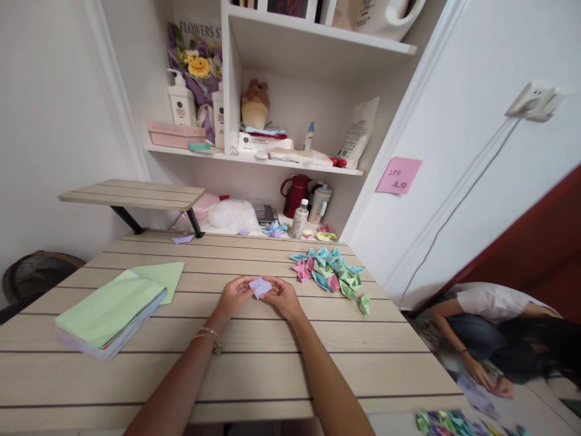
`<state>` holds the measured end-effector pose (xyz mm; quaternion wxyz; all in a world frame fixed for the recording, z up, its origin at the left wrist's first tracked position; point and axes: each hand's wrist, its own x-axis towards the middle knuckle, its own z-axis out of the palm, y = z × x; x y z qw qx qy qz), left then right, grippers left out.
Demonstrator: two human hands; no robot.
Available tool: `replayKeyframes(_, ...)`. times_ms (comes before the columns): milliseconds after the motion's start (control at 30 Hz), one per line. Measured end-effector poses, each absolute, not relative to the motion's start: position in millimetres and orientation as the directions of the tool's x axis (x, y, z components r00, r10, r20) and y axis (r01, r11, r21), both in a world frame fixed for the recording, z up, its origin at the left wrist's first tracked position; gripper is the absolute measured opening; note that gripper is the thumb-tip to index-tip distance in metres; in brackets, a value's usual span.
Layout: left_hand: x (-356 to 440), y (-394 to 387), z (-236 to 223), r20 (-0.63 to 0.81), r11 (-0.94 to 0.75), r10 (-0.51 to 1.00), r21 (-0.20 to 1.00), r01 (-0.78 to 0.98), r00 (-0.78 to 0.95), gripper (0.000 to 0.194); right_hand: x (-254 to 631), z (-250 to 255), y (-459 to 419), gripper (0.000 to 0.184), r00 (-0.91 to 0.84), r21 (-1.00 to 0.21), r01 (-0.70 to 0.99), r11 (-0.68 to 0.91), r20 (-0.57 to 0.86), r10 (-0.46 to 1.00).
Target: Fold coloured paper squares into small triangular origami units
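Observation:
A small folded piece of purple origami paper (260, 287) is held up between both hands, just above the middle of the desk. My left hand (236, 295) pinches its left side, and my right hand (282, 295) grips the right side with thumb and fingers. Creases cross the paper's face. To the right of my hands lies a cluster of folded paper boats (330, 266) in blue, green and pink. On the left rests a stack of square origami paper (113, 306), light green on top, with one green sheet (175, 280) sticking out behind it.
A raised wooden shelf (136, 192) stands at the desk's back left. Behind the desk are a clear bottle (299, 219), a dark red jug (296, 195) and more folded paper (275, 229). At the right, another person (494, 333) crouches near the floor, handling purple paper (477, 396).

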<state>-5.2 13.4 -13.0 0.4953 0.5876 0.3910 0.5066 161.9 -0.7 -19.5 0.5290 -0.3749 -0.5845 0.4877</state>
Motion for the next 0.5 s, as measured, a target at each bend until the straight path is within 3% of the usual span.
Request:
replayKeyframes(200,-3.2,13.0,-15.6,0.291,-0.307,0.941,0.949,0.074,0.170,0.030,166.2,-16.3,-2.7,0.035,-0.080,-0.898,0.221,0.380,0.372,0.925)
replayKeyframes(500,-1.5,9.6,-8.0,0.175,-0.171,0.966,0.985,-0.035,0.188,0.033,159.8,-16.2,-1.9,0.052,-0.065,-0.960,-0.204,0.194,0.211,0.975)
